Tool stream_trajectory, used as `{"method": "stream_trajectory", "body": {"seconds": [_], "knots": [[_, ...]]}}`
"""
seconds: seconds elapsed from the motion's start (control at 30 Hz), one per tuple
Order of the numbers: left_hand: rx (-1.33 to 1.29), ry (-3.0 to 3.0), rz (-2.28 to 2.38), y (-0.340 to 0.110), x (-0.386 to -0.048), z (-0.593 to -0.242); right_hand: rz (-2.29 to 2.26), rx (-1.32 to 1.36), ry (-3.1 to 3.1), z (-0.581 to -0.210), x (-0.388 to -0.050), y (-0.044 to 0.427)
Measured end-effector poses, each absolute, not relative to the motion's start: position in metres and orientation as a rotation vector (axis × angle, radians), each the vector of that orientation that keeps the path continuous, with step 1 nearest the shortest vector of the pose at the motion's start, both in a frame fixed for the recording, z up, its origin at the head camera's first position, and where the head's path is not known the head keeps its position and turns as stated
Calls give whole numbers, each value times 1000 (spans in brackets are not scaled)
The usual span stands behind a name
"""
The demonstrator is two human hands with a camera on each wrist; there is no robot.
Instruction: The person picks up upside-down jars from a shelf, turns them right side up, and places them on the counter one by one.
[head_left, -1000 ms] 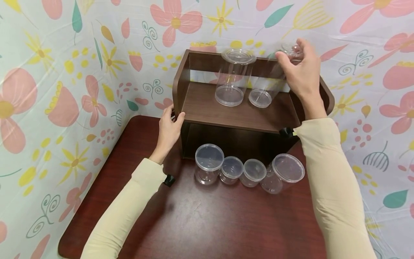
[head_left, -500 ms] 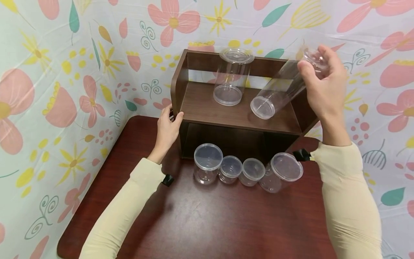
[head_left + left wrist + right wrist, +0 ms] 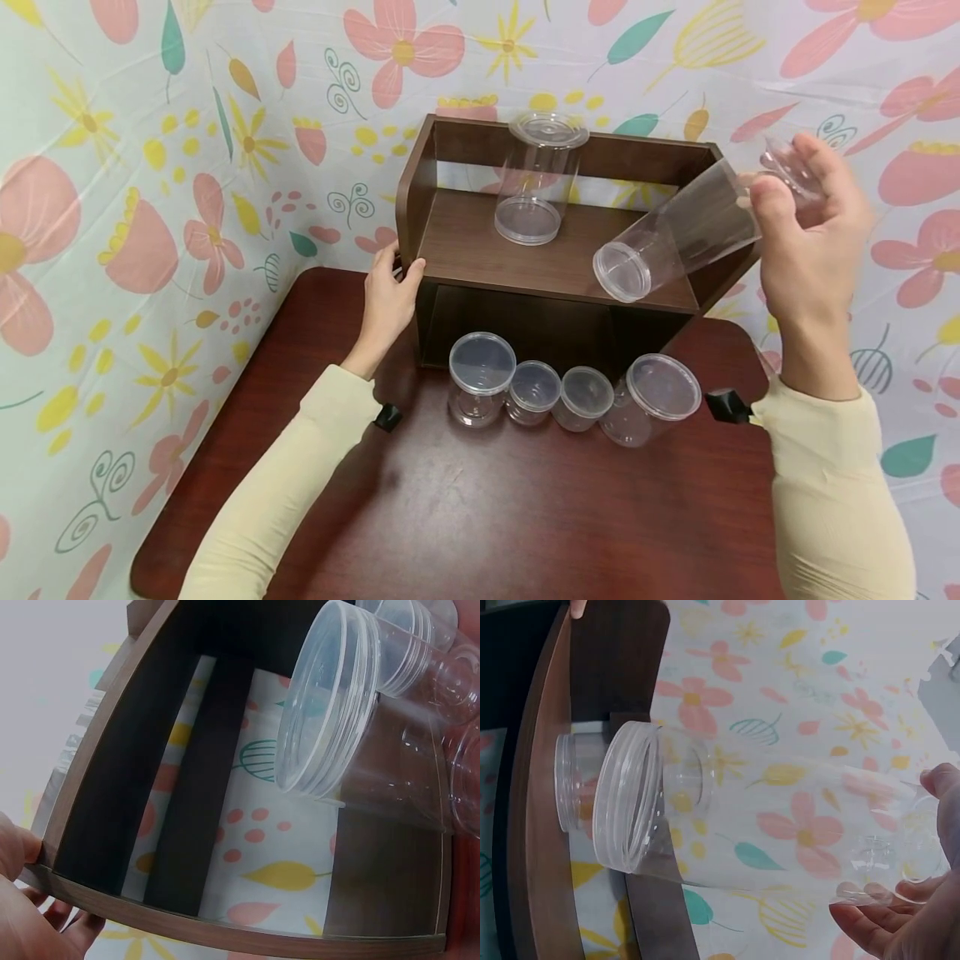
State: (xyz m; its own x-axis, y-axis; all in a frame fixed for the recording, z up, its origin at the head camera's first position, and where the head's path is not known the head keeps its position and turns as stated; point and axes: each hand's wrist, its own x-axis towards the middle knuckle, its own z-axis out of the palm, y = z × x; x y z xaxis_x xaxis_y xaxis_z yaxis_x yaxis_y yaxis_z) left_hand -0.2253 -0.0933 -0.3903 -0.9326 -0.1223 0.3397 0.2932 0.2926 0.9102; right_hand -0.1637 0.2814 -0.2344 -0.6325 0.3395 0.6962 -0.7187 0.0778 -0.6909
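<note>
My left hand (image 3: 390,298) grips the left side panel of a dark brown two-tier wooden shelf (image 3: 487,265), thumb at its front edge. Held by its far end in my right hand (image 3: 819,229) is a tall clear plastic jar (image 3: 686,229). This jar tilts, its ringed lid end low and left, off the upper board near the shelf's right side. In the right wrist view, fingers and thumb go round the end of the jar (image 3: 795,817) opposite the lid. Another tall clear jar (image 3: 538,179) stands on the upper board, ringed end down.
In front of the lower tier, a row of clear lidded jars stands on the dark red table (image 3: 480,517): a large jar (image 3: 482,379), two small jars (image 3: 533,392) (image 3: 583,398) and a large jar (image 3: 652,400) at right. A flowered cloth (image 3: 285,125) hangs behind.
My right hand has lifted the tall jar off the upper board and moved right and nearer, tipping it from upright to slanted. My left hand stays on the side panel.
</note>
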Motion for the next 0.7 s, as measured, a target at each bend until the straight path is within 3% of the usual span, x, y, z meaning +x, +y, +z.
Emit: {"method": "stream_trajectory", "body": {"seconds": [0.7], "knots": [[-175, -2208, -1704, -97, -227, -389, 1896, 362, -1273, -271, -124, 287]]}}
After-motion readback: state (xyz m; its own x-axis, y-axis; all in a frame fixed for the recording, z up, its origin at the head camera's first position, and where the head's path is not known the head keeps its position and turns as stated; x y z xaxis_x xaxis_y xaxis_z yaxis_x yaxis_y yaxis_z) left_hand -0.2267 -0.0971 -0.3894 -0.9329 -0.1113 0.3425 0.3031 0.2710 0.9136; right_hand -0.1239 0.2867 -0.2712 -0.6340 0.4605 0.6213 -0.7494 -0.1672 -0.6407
